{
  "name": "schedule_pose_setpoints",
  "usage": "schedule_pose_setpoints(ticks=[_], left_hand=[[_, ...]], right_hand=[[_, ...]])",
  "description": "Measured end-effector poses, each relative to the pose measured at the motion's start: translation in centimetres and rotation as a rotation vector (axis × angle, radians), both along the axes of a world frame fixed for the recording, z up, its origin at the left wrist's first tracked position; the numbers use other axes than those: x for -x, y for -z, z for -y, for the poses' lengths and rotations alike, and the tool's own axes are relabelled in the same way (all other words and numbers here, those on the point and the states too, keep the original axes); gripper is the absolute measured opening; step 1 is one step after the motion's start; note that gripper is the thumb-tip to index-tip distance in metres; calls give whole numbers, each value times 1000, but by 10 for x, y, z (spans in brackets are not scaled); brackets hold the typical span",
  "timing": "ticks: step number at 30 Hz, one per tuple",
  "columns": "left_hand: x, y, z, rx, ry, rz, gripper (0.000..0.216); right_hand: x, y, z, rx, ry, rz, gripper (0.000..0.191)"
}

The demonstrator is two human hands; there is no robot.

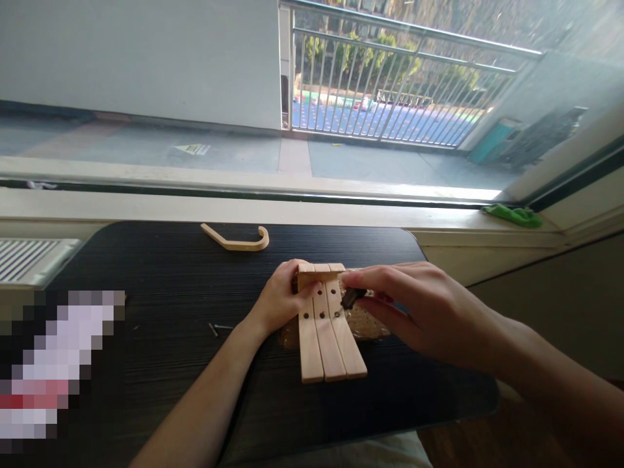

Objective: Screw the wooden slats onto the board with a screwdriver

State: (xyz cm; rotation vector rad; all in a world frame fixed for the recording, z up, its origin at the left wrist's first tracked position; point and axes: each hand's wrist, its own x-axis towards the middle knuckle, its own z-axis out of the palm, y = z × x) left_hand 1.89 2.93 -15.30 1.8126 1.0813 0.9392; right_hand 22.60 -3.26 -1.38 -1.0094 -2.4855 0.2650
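Three light wooden slats lie side by side on the black table, each with a hole near its middle. My left hand grips their far left edge, fingers curled around the outer slat. My right hand pinches a small dark tool whose tip rests at the hole of the right slat. Under the slats lies a clear plastic bag.
A curved wooden hook piece lies at the table's far edge. Two small screws rest left of my left wrist. A blurred patch covers the lower left. A green cloth sits on the windowsill; a vent grille is far left.
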Motion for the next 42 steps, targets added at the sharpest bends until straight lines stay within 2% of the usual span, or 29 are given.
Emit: schedule_pose_setpoints(ticks=[18,26,35,42], left_hand=[[-1,5,-2,17,-1,6,13],[-1,5,-2,7,1,8,12],[0,7,-3,-2,10,4,12],[0,12,-5,-12,22,52,11]], right_hand=[[-4,2,0,-9,16,-17,22],[0,7,-1,-108,3,-60,14],[2,16,1,-118,110,-128,16],[2,21,8,-171,50,-193,16]])
